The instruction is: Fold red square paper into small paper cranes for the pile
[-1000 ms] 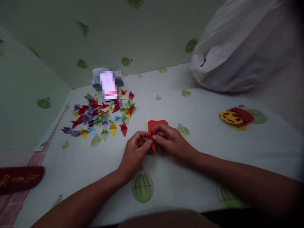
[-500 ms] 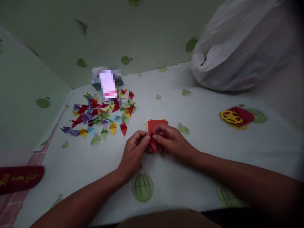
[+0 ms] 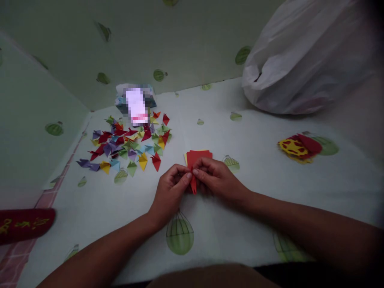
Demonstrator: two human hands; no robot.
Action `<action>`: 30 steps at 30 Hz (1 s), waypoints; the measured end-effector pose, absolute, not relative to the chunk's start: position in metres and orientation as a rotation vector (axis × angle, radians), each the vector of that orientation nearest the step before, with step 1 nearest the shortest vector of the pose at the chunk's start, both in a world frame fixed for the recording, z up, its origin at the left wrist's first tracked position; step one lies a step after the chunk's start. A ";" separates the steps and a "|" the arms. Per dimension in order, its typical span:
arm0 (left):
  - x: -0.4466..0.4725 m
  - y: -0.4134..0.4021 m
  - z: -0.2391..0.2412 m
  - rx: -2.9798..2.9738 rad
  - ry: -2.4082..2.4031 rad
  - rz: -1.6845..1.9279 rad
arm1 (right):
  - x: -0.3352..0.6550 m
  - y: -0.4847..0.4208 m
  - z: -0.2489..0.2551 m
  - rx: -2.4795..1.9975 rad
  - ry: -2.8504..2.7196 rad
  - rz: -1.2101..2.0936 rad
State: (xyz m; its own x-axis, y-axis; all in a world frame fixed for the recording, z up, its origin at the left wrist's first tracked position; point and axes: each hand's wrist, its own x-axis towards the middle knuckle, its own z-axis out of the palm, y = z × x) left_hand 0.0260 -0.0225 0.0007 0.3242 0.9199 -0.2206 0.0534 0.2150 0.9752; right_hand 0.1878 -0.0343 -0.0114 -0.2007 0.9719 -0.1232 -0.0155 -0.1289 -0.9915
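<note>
Between my two hands is a folded piece of red origami paper [image 3: 193, 186], its narrow end pointing down toward me. My left hand [image 3: 174, 184] pinches it from the left with thumb and fingers. From the right, my right hand [image 3: 213, 176] pinches the same piece, thumb close to the other thumb. Much of the fold is hidden by the fingers. Just beyond my hands lies a stack of square paper sheets [image 3: 200, 155], red on top with a yellow edge showing at the left.
Many-coloured folded paper cranes [image 3: 132, 148] spread over the left of the table [image 3: 255, 240]. Behind them a blurred-out bright phone screen [image 3: 136, 105] leans on a tissue box [image 3: 151, 98]. At right are red and yellow cut-outs [image 3: 300, 147] and a white plastic bag [image 3: 300, 72].
The red folded paper's lower tip has swung slightly left and now points more straight down. Both hands keep their pinch and have barely moved.
</note>
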 end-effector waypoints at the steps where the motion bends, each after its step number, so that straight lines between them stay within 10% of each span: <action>1: 0.026 -0.022 0.001 1.197 1.071 0.795 | 0.188 -0.034 -0.011 -1.181 -1.272 1.467; 30: 0.023 -0.022 -0.001 1.244 1.055 0.766 | 0.187 -0.036 -0.006 -1.174 -1.240 1.516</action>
State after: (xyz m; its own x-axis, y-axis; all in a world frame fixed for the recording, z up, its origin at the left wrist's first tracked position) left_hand 0.0232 -0.0219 -0.0008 0.3570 0.9105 -0.2089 0.0830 0.1918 0.9779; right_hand 0.1868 -0.0361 -0.0062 -0.2168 0.9640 -0.1541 -0.0403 -0.1666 -0.9852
